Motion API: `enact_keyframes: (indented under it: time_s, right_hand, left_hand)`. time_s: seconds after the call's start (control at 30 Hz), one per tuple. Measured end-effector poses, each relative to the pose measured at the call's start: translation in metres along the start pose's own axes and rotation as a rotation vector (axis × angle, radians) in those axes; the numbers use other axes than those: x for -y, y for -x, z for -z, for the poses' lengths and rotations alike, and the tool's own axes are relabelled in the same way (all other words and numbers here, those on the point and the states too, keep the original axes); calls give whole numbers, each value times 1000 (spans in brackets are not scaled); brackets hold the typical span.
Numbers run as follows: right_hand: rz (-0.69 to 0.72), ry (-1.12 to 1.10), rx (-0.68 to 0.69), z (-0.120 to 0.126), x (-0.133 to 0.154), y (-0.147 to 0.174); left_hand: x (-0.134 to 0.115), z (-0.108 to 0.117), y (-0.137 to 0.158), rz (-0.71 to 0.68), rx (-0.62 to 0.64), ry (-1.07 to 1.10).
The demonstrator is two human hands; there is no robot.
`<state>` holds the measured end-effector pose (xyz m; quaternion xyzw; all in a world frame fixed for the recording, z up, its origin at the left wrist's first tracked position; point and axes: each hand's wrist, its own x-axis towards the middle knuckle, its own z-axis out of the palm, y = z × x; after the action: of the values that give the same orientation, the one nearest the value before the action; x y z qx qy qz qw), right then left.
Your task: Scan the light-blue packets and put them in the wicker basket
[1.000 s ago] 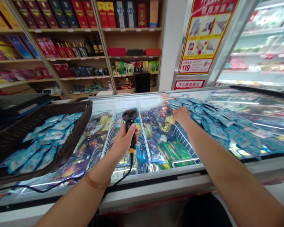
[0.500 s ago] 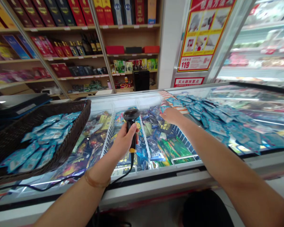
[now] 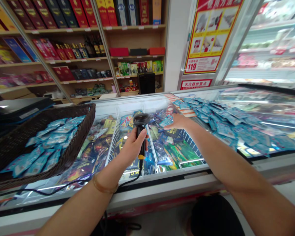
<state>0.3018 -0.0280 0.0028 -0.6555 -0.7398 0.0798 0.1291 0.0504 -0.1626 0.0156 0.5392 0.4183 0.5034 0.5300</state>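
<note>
My left hand (image 3: 135, 142) is wrapped round the handle of a black barcode scanner (image 3: 141, 120), held upright above the freezer, its cable trailing down. Farther right, my right hand (image 3: 178, 122) grips a small light-blue packet (image 3: 166, 121) by its edge, over the freezer's baskets. A pile of similar blue packets (image 3: 226, 124) lies on the freezer's glass lid to the right. More blue packets (image 3: 55, 136) rest in a dark brown wicker basket (image 3: 88, 121) at the left.
Wire baskets (image 3: 151, 144) inside the chest freezer (image 3: 162, 193) hold colourful wrapped packs. A black cable (image 3: 46, 193) runs along the freezer's front. Behind stand wooden shelves (image 3: 135, 28) of boxes and bottles. A fire-extinguisher poster (image 3: 208, 36) hangs on the wall.
My right hand has brought the blue packet into fuller view, slightly left and lower. The scanner in my left hand has shifted a little to the right.
</note>
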Motion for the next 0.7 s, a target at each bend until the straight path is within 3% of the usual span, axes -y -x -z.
enact_keyframes:
  time_s: [0.13, 0.27, 0.37, 0.47, 0.57, 0.7]
  right_hand:
    - [10, -153, -93, 1, 3, -4]
    - [43, -606, -267, 0, 7, -11]
    - [-6, -1001, -236, 0, 11, -11]
    - [-30, -1253, -146, 2, 18, -7]
    - [-10, -1414, -96, 5, 26, -3]
    - [-38, -1488, -127, 6, 35, 0]
  left_hand:
    - [1, 0, 2, 15, 43, -20]
    - [2, -2, 3, 13, 86, -59]
    - [2, -4, 4, -5, 119, -101]
    - [3, -8, 6, -24, 166, -136]
    - [3, -12, 8, -42, 222, -149]
    - [3, -15, 11, -51, 281, -141]
